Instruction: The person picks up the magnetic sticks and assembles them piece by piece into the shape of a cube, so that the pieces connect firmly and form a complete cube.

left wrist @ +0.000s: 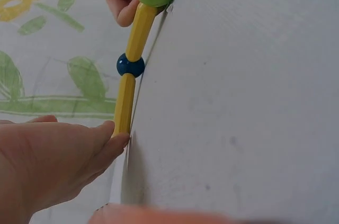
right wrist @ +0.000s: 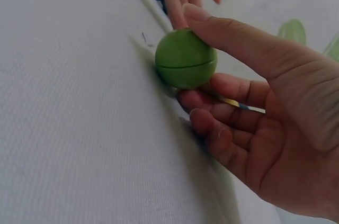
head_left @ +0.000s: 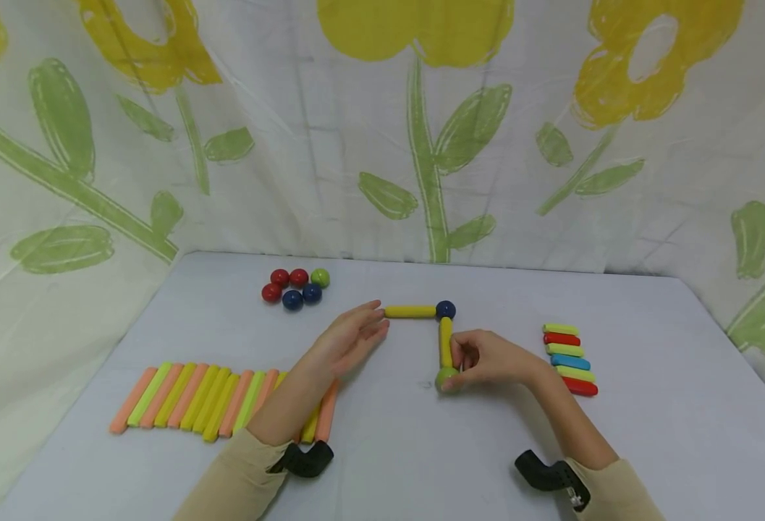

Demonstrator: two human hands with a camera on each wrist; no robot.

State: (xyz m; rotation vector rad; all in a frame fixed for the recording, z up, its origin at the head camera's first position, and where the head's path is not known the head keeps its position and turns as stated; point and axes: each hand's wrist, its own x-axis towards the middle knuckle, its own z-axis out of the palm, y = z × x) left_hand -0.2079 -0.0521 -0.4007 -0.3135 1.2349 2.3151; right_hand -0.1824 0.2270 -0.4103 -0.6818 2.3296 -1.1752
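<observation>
Two yellow rods meet at a dark blue ball (head_left: 445,310) in an L shape on the table. One yellow rod (head_left: 411,312) runs left from it; the other yellow rod (head_left: 446,340) comes toward me and ends in a green ball (head_left: 446,379). My right hand (head_left: 496,358) pinches that green ball between thumb and fingers, seen close in the right wrist view. With fingers extended, my left hand (head_left: 352,336) is at the free left end of the first rod. In the left wrist view its fingertips (left wrist: 121,138) appear to touch that rod end.
Red, blue and green balls (head_left: 293,300) cluster at the back left. A row of long orange, yellow and green rods (head_left: 187,394) lies front left, partly behind my left forearm. Short coloured rods (head_left: 569,360) are stacked in a column at right. A flowered cloth (head_left: 389,145) hangs behind.
</observation>
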